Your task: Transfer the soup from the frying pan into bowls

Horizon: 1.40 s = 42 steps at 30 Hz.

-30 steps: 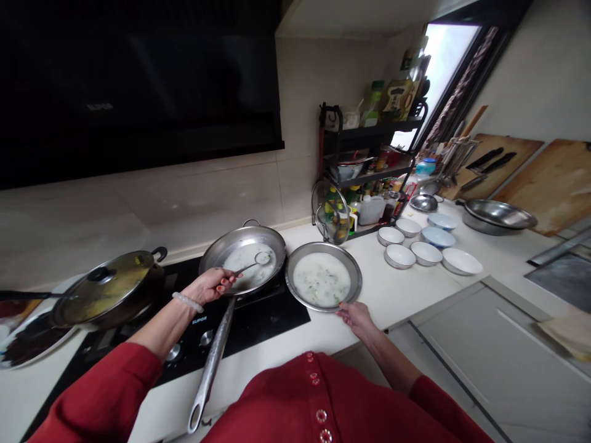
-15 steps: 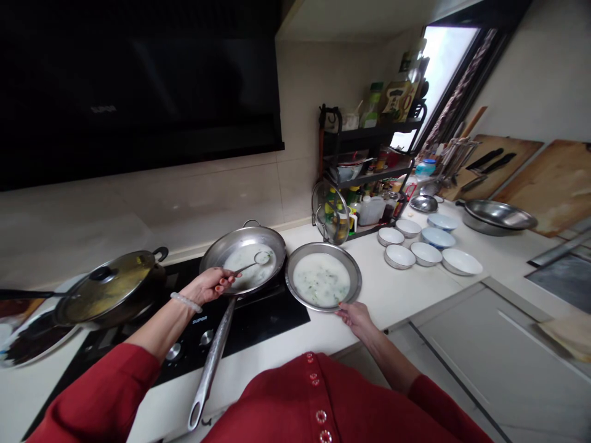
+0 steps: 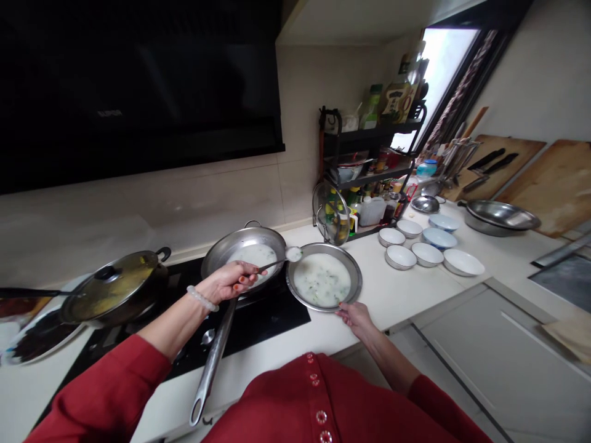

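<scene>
Looking from the left hand point(image 3: 235, 282), we find the ladle point(image 3: 294, 253) going out to the right and a little toward the back edge of the counter point(image 3: 381, 298). The fingers of this hand are closed around its handle, so the long axis points across the right rim of the pan point(image 3: 216, 251) to the basin point(image 3: 356, 280). The head of the ladle, with whitish soup in it, is at the back-left rim of the basin; we cannot tell if it touches this rim or hangs just above.

The basin lies to the right of the left hand, beside the pan, where the stove point(image 3: 277, 320) meets the counter, between the rack point(image 3: 369, 175) at the back edge and the counter's front edge. The right hand point(image 3: 354, 317) is nearer to it: thumb and fingers are clamped on its front-right rim, opposite to the ladle. Thus we see the basin's pale soup between the ladle's head and the right hand.
</scene>
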Motion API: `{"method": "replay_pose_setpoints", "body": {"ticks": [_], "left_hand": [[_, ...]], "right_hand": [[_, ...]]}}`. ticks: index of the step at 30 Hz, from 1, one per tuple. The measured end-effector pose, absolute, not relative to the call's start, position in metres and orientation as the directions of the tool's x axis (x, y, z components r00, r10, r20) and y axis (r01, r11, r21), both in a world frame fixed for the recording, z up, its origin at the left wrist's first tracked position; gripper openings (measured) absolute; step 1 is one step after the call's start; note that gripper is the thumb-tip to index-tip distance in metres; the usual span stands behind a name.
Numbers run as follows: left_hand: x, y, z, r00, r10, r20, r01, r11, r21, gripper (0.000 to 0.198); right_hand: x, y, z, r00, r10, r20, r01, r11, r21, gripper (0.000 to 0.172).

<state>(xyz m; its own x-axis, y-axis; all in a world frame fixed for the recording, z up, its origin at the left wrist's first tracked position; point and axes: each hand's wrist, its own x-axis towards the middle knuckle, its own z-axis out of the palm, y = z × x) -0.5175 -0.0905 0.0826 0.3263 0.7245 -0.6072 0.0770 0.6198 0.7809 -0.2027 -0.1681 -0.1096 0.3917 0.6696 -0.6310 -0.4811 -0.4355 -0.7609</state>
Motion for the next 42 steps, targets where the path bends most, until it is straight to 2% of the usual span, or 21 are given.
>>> {"method": "replay_pose_setpoints", "body": {"ticks": [4,7,8,14,18,21,24,27,29,35,38,42], "left_hand": [[-0.485,-0.095,0.064,0.352,0.690,-0.633,0.298,0.559,0.774,0.014],[-0.460,-0.097,0.041,0.340,0.774,-0.534,0.538,0.306,0.785,0.017],[-0.453,-0.098,0.033,0.341,0.795,-0.501,0.566,0.252,0.785,0.018],[-0.439,-0.106,0.008,0.410,0.881,-0.237,0.591,-0.058,0.805,0.033],[-0.449,-0.111,0.015,0.460,0.885,-0.070,0.567,-0.232,0.790,0.029],[-0.462,-0.108,0.031,0.473,0.881,-0.008,0.561,-0.294,0.774,0.025],[-0.484,-0.101,0.050,0.392,0.918,-0.064,0.553,-0.179,0.813,0.020],[-0.515,-0.094,0.062,0.196,0.951,-0.240,0.361,0.158,0.919,0.010],[-0.539,-0.089,0.062,0.102,0.950,-0.294,0.292,0.254,0.922,0.007],[-0.600,-0.082,0.037,-0.164,0.940,-0.298,0.526,0.339,0.780,0.020],[-0.609,-0.083,0.026,-0.185,0.915,-0.359,0.482,0.402,0.778,0.026],[-0.603,-0.085,0.023,-0.090,0.880,-0.467,0.308,0.471,0.827,0.023]], "right_hand": [[-0.203,-0.168,-0.109,0.394,0.669,-0.630,-0.483,-0.433,-0.761,0.037],[-0.204,-0.169,-0.109,0.393,0.671,-0.628,-0.481,-0.432,-0.763,0.036],[-0.204,-0.169,-0.109,0.395,0.671,-0.628,-0.481,-0.431,-0.763,0.036],[-0.204,-0.168,-0.109,0.397,0.665,-0.632,-0.486,-0.431,-0.760,0.040],[-0.203,-0.169,-0.109,0.396,0.666,-0.632,-0.491,-0.428,-0.759,0.042],[-0.203,-0.169,-0.109,0.391,0.668,-0.633,-0.489,-0.432,-0.758,0.040],[-0.203,-0.168,-0.109,0.386,0.671,-0.633,-0.484,-0.436,-0.758,0.037],[-0.203,-0.168,-0.109,0.385,0.675,-0.630,-0.480,-0.437,-0.761,0.036],[-0.203,-0.168,-0.108,0.384,0.678,-0.627,-0.478,-0.435,-0.763,0.037],[-0.203,-0.169,-0.108,0.380,0.688,-0.619,-0.476,-0.428,-0.768,0.036],[-0.203,-0.169,-0.108,0.380,0.689,-0.617,-0.473,-0.429,-0.770,0.038],[-0.203,-0.168,-0.109,0.386,0.681,-0.622,-0.468,-0.437,-0.768,0.038]]}}
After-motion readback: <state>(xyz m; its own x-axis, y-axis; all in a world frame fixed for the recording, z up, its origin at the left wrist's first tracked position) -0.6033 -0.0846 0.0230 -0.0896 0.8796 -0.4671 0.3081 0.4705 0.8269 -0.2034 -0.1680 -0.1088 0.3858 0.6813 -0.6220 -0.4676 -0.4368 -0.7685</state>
